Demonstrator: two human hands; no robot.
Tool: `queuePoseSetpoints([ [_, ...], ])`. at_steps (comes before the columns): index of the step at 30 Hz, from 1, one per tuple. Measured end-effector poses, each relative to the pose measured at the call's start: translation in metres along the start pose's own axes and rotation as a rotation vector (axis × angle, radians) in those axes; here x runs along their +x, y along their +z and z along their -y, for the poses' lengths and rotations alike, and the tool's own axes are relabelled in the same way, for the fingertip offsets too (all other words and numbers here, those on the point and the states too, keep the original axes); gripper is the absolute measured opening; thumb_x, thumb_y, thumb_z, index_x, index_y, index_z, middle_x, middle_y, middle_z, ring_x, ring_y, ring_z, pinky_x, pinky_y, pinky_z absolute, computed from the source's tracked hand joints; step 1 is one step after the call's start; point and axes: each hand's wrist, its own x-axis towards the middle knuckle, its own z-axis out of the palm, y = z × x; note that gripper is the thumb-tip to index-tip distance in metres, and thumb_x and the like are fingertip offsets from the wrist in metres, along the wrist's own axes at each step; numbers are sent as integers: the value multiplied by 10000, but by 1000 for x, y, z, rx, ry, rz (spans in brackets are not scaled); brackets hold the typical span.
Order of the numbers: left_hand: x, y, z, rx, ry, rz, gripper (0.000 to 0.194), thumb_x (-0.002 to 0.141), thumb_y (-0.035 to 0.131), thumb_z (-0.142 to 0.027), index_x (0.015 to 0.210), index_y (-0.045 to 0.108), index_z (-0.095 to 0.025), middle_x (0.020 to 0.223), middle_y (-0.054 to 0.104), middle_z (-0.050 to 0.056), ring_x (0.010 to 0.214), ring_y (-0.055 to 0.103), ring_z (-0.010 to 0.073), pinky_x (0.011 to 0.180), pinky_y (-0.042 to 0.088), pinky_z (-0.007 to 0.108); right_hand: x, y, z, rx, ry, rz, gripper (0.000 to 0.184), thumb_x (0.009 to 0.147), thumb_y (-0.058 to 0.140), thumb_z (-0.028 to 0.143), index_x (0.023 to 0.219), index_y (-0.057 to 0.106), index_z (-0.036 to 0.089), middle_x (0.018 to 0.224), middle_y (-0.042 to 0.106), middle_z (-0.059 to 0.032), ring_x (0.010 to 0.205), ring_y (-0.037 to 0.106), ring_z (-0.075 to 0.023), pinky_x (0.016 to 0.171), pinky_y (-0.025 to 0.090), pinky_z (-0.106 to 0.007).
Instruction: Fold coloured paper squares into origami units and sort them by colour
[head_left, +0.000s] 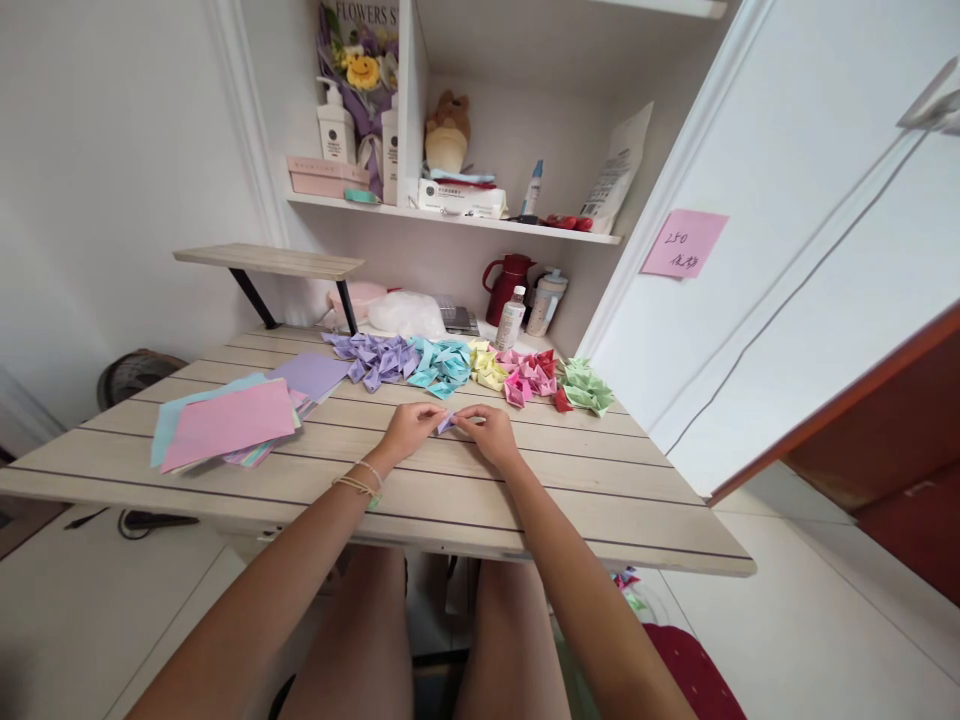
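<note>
While both hands meet above the table's middle, the left hand (411, 430) pinches one side of a small purple folded paper (445, 423) between thumb and fingertips, and the right hand (486, 432) grips its opposite side likewise. The visible portion slants from lower left to upper right; fingers cover the rest, so its full long axis and the direction of any tip cannot be determined. It is creased, thin and angular. A thin bracelet and pale bands (355, 484) circle the left wrist.

Just beyond the hands, folded paper pieces lie in a row of loose heaps, pointed and crisp-edged: purple pieces (373, 360), blue pieces (441, 366), yellow pieces (487, 366), pink and red pieces (529, 374), then green pieces (586, 386). To the left, flat smooth paper sheets (232, 424) overlap unevenly, pink uppermost over blue. The table (420, 490) has a pale, wood-grained surface crossed by dark straight lines. Behind the heaps stand a clear bottle (511, 320) with a white cap, a glossy dark-red jug (510, 284) and a pale cup (547, 303).
</note>
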Motion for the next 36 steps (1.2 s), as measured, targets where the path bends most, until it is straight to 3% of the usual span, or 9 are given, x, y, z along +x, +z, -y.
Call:
queuePoseSetpoints([
  [7,1,4,-5,-173,-80,-58,246,717,629,-373,765,667,-135,744,700,64,749,641,185,698,493,280,-1,8,1,-57,7,36,187,716,611,359,731,669,182,777,697,-35,690,614,-170,647,467,-274],
  [12,0,6,-5,-124,-66,-150,250,727,611,-398,728,616,-148,710,677,41,666,623,158,619,481,254,-2,21,5,-60,5,-18,99,680,597,281,701,636,192,774,674,-22,664,587,-152,636,470,-269],
  [17,-1,8,-3,-48,-34,-139,248,750,591,-404,764,597,-156,777,677,43,683,628,154,611,474,243,-2,26,6,71,55,-56,134,655,626,289,736,611,183,778,667,-31,684,610,-155,634,483,-268],
  [21,1,10,-4,-136,-52,-152,269,739,609,-410,781,600,-145,777,667,43,719,623,151,660,480,250,0,25,4,215,68,-73,210,647,661,315,790,594,177,770,667,-34,705,629,-159,622,483,-261],
  [24,3,11,-7,-363,-152,-106,369,708,661,-380,984,592,-143,891,672,72,798,634,155,741,492,281,3,19,1,305,122,-165,261,638,689,356,794,584,176,724,666,-32,678,627,-159,622,497,-275],
  [27,2,12,-9,-552,-268,26,536,659,729,-311,1136,543,-152,950,669,97,854,644,166,815,491,319,4,11,-2,417,180,-223,332,612,719,405,803,574,176,690,665,-39,677,634,-179,623,518,-305],
  [30,0,12,-6,-606,-323,98,560,627,761,-280,1127,556,-134,884,683,96,823,657,172,833,497,348,3,7,-4,449,197,-177,354,584,742,400,800,574,174,675,668,-38,643,634,-180,610,523,-314],
  [36,1,11,0,-576,-370,111,511,572,793,-263,1022,593,-126,812,696,73,760,663,172,774,526,351,2,7,-2,327,147,-68,309,568,729,369,764,593,174,628,648,-13,592,607,-150,569,507,-278],
])
